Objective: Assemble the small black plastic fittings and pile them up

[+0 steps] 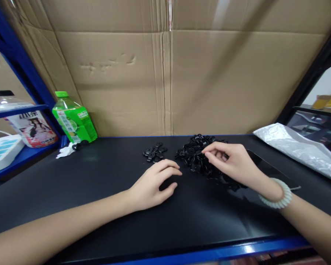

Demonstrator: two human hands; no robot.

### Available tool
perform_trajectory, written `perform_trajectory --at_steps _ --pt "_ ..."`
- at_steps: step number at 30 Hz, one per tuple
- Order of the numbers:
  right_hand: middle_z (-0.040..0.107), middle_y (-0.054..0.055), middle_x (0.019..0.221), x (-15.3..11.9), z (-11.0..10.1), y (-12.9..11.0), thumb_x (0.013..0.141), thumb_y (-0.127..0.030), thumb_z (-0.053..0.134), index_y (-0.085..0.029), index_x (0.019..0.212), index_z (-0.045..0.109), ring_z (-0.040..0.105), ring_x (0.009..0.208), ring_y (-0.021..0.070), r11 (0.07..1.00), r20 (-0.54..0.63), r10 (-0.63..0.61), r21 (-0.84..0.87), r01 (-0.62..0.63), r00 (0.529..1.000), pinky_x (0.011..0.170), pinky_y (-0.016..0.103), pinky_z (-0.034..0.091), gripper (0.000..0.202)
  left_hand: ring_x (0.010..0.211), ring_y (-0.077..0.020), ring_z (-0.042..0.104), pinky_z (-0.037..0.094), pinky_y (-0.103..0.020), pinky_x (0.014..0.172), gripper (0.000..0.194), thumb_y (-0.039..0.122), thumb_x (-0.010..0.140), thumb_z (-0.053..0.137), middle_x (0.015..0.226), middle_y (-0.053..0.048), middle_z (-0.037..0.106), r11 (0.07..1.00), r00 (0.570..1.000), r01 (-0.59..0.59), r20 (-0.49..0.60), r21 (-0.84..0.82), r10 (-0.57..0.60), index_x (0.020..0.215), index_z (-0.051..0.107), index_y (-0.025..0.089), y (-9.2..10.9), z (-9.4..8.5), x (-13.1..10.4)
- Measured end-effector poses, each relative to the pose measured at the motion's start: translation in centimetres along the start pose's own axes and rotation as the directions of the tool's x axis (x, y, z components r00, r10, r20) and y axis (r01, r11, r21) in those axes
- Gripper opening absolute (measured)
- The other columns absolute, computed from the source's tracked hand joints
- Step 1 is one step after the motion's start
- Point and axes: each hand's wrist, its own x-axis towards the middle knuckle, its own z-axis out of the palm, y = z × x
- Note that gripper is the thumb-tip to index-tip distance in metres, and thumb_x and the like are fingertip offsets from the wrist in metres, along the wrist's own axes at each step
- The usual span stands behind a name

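Note:
A large heap of small black plastic parts [194, 152] lies on the black tabletop [165, 228], right of centre. My right hand [231, 160], with a pale coiled band [278, 193] on its wrist, is over the heap. Its thumb and index finger are pinched together at the heap's upper side; whatever is between the tips is too small to make out. My left hand [156, 184] hovers or rests left of the heap, fingers curved and apart, holding nothing. Just beyond it sits a smaller group of black parts [154, 152].
Cardboard [113, 81] walls off the back. A green drink bottle [74, 119] and crumpled white tissue [66, 150] stand at back left, by a pink-labelled bottle [34, 127] on a blue shelf. A dark flat panel [267, 165] and silvery plastic bag [298, 147] lie right.

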Motion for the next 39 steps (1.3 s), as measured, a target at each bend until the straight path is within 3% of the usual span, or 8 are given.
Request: perform_trajectory --at_steps 8,22,26,30,32,35,37,39 --pt "0.066 0.005 0.094 0.6 0.4 2.3 0.086 -0.007 0.052 -0.02 0.097 0.067 0.058 0.094 0.0195 0.957 0.223 -0.211 -0.151 0.248 0.952 0.087 0.033 0.047 0.023 0.11 -0.0206 0.055 0.045 -0.034 0.096 0.022 0.014 0.089 0.048 0.117 -0.01 0.058 0.998 0.993 -0.054 0.103 0.011 0.053 0.108 0.059 0.017 0.1 0.1 -0.1" --pt "0.064 0.005 0.091 0.9 0.6 2.8 0.086 -0.011 0.058 -0.019 0.088 0.067 0.057 0.091 0.0209 0.943 0.223 -0.221 -0.2 0.267 0.949 0.084 0.034 0.047 0.012 0.107 -0.0203 0.057 0.047 -0.033 0.093 0.021 0.015 0.089 0.048 0.117 -0.01 0.059 0.998 0.991 -0.063 0.122 0.016 0.06 0.106 0.06 0.016 0.1 0.1 -0.1" --pt "0.063 0.005 0.092 1.1 0.2 2.7 0.086 -0.009 0.056 -0.019 0.086 0.065 0.057 0.09 0.0197 0.961 0.159 -0.173 -0.19 0.202 0.972 0.083 0.033 0.047 0.013 0.107 -0.0205 0.057 0.047 -0.034 0.092 0.021 0.014 0.089 0.048 0.116 -0.01 0.059 0.998 0.991 -0.063 0.12 0.003 0.062 0.105 0.061 0.016 0.1 0.1 -0.2" --pt "0.063 0.002 0.084 1.1 -0.2 2.4 0.083 -0.011 0.057 -0.019 0.083 0.063 0.057 0.071 0.0155 0.991 0.075 -0.044 -0.122 0.053 0.996 0.066 0.028 0.046 0.01 0.106 -0.0203 0.057 0.047 -0.034 0.092 0.021 0.014 0.089 0.048 0.115 -0.01 0.059 0.997 0.994 -0.045 0.093 -0.06 0.051 0.105 0.061 0.016 0.1 0.0 -0.1" --pt "0.063 0.001 0.077 1.0 -0.2 1.9 0.083 -0.014 0.057 -0.019 0.083 0.062 0.055 0.064 0.0144 0.999 0.059 0.041 -0.02 -0.04 0.997 0.059 0.027 0.045 0.007 0.098 -0.0183 0.058 0.049 -0.032 0.087 0.022 0.014 0.088 0.049 0.112 -0.01 0.06 0.991 0.998 -0.003 0.058 -0.135 0.011 0.107 0.061 0.017 0.4 0.0 0.1" --pt "0.063 0.002 0.077 0.3 0.2 0.1 0.085 -0.019 0.056 -0.019 0.084 0.06 0.058 0.068 0.0153 0.979 0.033 0.087 0.183 -0.092 0.996 0.062 0.026 0.047 0.004 0.077 -0.0146 0.058 0.05 -0.029 0.071 0.023 0.019 0.086 0.052 0.102 -0.008 0.063 0.93 0.98 0.198 0.044 -0.311 -0.194 0.107 0.06 0.016 1.0 0.1 0.3" --pt "0.063 0.002 0.078 -0.4 0.7 -1.4 0.085 -0.02 0.057 -0.019 0.084 0.06 0.059 0.072 0.0155 0.952 0.019 0.082 0.296 -0.084 0.996 0.066 0.026 0.048 0.004 0.07 -0.0133 0.057 0.049 -0.028 0.065 0.025 0.025 0.084 0.056 0.099 -0.008 0.065 0.797 0.932 0.354 0.119 -0.489 -0.341 0.107 0.06 0.015 1.6 0.2 0.4" --pt "0.063 0.002 0.08 -1.2 1.4 -2.7 0.087 -0.021 0.056 -0.019 0.087 0.061 0.059 0.073 0.0153 0.91 0.047 0.083 0.403 -0.095 0.995 0.067 0.026 0.049 0.005 0.069 -0.0124 0.057 0.048 -0.027 0.065 0.027 0.028 0.081 0.061 0.099 -0.008 0.065 0.632 0.895 0.432 0.223 -0.643 -0.386 0.105 0.06 0.014 2.1 0.3 0.5"
